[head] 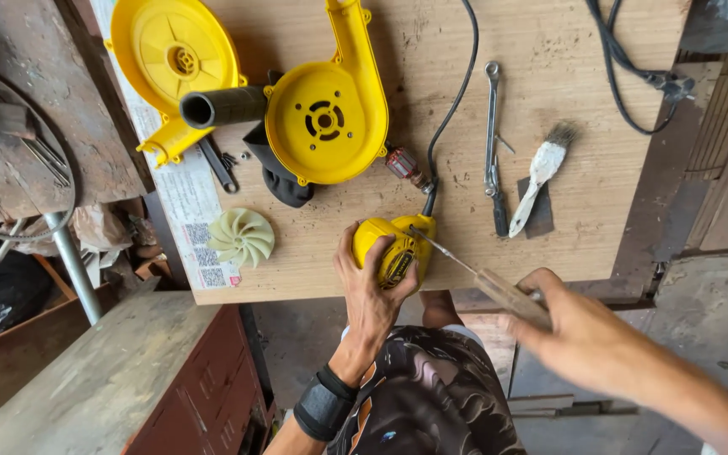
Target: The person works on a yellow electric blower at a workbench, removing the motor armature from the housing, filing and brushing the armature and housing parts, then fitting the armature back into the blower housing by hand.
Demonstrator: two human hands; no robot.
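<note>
The right hand (579, 329) is nearest the camera, its grip wrapped shut around the pale handle of a screwdriver (473, 271), wrist raised and forearm entering from the lower right; the thin shaft angles up-left so the tip meets the yellow motor housing (395, 247). The left hand (372, 291), a black wrist band (324, 404) on its forearm, reaches up from below with its grip clamped on that housing, thumb on the left side and fingers over the near face, pinning it at the front edge of the table (566, 211). Risk, as a judgement: the housing sits close to the edge and the shaft is shallow, so the tip could skid out of its seat toward the left fingers, or the part could roll off. Farther back lie a cream fan impeller (241, 238), a wrench (492, 126), a white-handled brush (541, 173), the black power cord (452, 101), and two yellow blower casings (330, 109).
</note>
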